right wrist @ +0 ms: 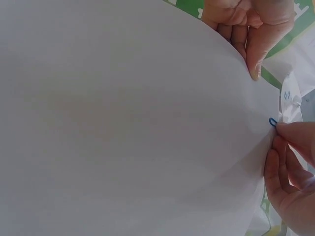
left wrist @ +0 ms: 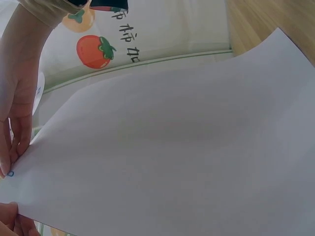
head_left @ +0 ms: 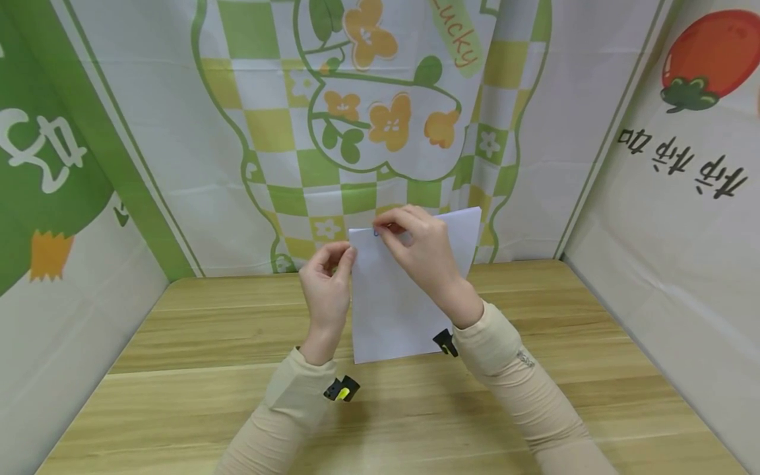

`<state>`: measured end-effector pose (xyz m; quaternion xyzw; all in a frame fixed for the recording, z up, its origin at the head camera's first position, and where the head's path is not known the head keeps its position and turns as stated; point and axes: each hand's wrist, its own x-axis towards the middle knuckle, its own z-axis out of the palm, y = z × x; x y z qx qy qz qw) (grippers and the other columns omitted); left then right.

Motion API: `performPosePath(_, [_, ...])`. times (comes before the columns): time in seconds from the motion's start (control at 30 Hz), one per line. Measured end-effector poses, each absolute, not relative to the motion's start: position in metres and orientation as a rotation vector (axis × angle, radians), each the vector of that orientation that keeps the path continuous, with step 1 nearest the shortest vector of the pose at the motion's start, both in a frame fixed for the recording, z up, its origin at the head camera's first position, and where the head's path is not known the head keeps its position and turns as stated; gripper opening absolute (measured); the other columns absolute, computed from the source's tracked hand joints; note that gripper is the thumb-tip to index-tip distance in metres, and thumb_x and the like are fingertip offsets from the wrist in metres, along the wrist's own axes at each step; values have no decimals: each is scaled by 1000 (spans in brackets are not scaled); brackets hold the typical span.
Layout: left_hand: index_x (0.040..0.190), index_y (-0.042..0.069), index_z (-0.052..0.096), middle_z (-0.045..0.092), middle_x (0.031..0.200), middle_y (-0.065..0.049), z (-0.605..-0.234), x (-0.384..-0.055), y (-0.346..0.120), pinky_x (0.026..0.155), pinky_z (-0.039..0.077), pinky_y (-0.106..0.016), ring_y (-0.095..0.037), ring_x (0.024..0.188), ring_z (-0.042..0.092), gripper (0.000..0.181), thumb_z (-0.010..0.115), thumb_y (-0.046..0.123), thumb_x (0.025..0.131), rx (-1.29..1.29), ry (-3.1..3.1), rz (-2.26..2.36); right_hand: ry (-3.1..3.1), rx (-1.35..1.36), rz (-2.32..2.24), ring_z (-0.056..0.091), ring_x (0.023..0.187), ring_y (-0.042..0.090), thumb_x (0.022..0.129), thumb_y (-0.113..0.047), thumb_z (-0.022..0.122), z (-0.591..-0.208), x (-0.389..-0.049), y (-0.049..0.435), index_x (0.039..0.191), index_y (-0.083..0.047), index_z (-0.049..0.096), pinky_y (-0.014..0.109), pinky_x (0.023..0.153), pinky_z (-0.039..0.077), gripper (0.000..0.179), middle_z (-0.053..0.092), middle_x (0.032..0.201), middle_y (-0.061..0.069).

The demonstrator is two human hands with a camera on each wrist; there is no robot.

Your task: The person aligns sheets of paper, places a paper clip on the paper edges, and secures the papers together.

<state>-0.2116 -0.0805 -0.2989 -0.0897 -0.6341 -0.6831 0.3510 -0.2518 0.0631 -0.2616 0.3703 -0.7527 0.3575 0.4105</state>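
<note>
White paper is held up over the table, its broad face toward me. My left hand pinches its left edge near the upper corner, thumb in front, as the right wrist view also shows. At the top edge sits a small blue paper clip, one rounded loop showing on the paper's face. My right hand pinches the clip between thumb and index finger; the rest of the clip is hidden by the fingertips. Toward its right side the paper bends back a little.
Below the paper lies a wood-grain table. A patterned cloth backdrop rises behind it, with printed cloth walls on both sides. A black strap end sticks out by the left sleeve, another by the right.
</note>
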Motion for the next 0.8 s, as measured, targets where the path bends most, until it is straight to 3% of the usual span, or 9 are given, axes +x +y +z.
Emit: performPosePath(0.8, [92, -16, 64, 62, 83, -25, -298, -210, -79, 60, 41, -13, -6, 68, 53, 13, 64, -4, 86, -239, -1643, -1772, -1892, 941, 865, 63, 74, 13, 85, -6, 69, -262, -251, 65, 85, -7, 72, 22, 67, 52, 3, 68, 83, 4])
